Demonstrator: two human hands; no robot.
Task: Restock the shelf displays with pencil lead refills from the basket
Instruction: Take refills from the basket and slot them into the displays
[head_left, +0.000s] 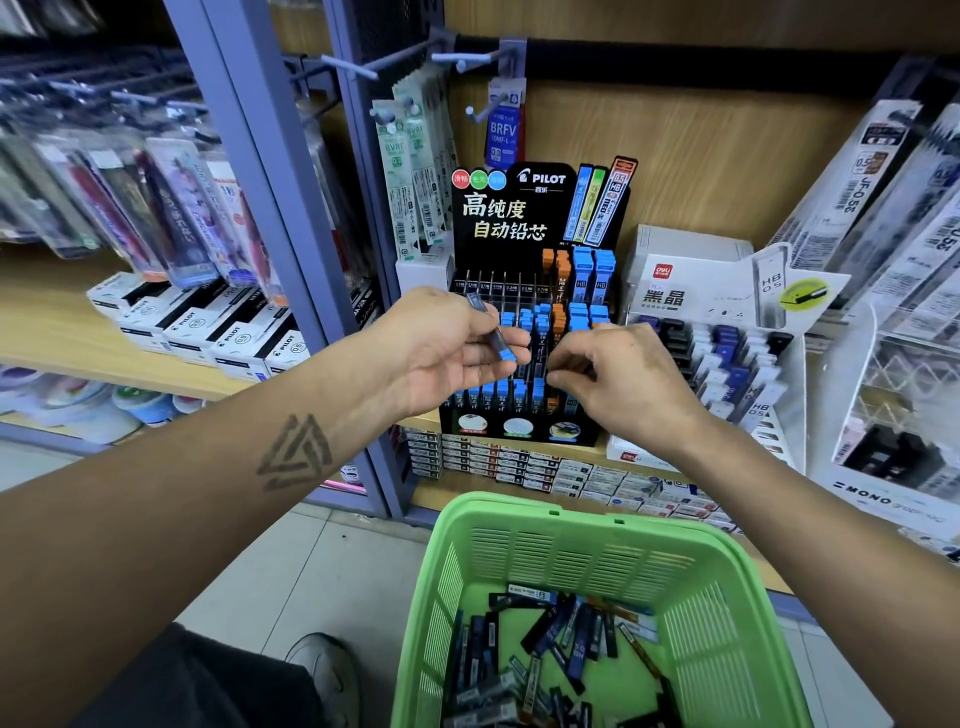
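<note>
Green basket (571, 525) sits nearest, loose lead refills (550, 639) heaped on its floor. Beyond it stands the black Pilot display (519, 208), its slots partly filled. The left hand (441, 348) pinches one blue-capped refill tube (493, 338); the right hand (618, 379) curls its fingertips among the slotted tubes. Such tubes look light, rigid and slick, best pinched mid-body.

Boxed pen refills (208, 332) lie on the wooden shelf (57, 322). Packaged pens (171, 208) hang above that shelf. Tape rolls (130, 405) sit beneath it.
</note>
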